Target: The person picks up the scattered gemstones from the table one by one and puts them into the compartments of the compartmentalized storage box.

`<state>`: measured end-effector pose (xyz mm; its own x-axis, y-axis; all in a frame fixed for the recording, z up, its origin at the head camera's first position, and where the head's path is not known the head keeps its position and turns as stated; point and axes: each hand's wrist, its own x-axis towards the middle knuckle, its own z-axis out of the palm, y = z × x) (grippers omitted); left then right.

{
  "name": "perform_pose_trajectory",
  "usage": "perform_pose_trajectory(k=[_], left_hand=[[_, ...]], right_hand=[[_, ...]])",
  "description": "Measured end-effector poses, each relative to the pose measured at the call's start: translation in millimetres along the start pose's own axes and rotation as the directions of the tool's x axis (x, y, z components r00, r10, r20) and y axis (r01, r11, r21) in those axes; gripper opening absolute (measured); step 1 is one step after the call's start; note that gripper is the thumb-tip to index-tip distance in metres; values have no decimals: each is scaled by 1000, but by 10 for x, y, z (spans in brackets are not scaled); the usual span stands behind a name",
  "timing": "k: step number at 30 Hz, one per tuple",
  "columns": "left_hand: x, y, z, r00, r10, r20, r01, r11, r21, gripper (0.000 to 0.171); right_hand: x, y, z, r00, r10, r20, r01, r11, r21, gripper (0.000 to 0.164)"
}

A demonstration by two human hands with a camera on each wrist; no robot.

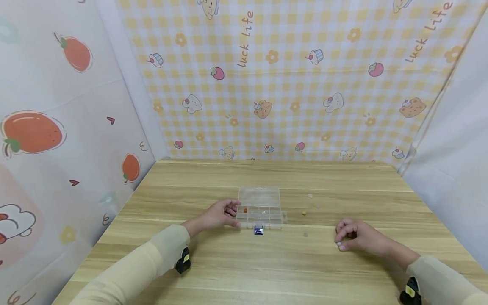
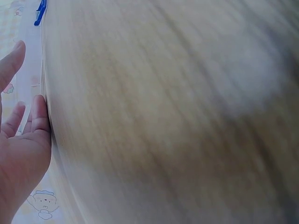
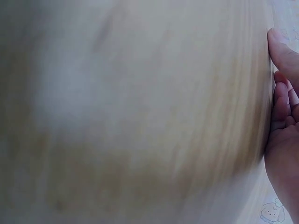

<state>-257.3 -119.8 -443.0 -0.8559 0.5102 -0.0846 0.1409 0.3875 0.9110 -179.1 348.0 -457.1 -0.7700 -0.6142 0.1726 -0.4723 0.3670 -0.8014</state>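
Observation:
A clear plastic compartment box [image 1: 275, 216] lies on the table with its lid [image 1: 259, 196] raised at the back. One back-left compartment holds a small orange piece [image 1: 245, 210], and a dark blue clasp [image 1: 259, 230] sits at the front edge. My left hand [image 1: 219, 214] rests at the box's left side, thumb and fingers spread apart around that end. Over to the right, near the tabletop, my right hand [image 1: 360, 238] pinches a tiny pale bead [image 1: 339, 243] between thumb and forefinger. The right wrist view shows that hand at its edge, the bead hidden there.
Between box and right hand lie several small loose pieces: a yellowish bead [image 1: 304, 213], a greyish one [image 1: 306, 234] and pale ones [image 1: 310, 196] farther back. The wooden table [image 1: 228, 267] meets patterned cloth [image 1: 289, 84] behind and at the left.

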Motion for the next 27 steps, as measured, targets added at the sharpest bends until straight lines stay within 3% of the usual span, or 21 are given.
perform_pose_trajectory(k=[13, 22, 27], left_hand=[[5, -2, -8, 1000, 6, 0, -6, 1000, -5, 70], [-24, 30, -6, 1000, 20, 10, -20, 1000, -4, 71], [-26, 43, -12, 1000, 17, 22, -17, 1000, -14, 71]], right_hand=[[8, -22, -1, 998, 65, 4, -65, 996, 61, 14], [-4, -46, -28, 988, 150, -44, -145, 985, 98, 15], [20, -42, -38, 988, 144, -59, -138, 986, 92, 12]])
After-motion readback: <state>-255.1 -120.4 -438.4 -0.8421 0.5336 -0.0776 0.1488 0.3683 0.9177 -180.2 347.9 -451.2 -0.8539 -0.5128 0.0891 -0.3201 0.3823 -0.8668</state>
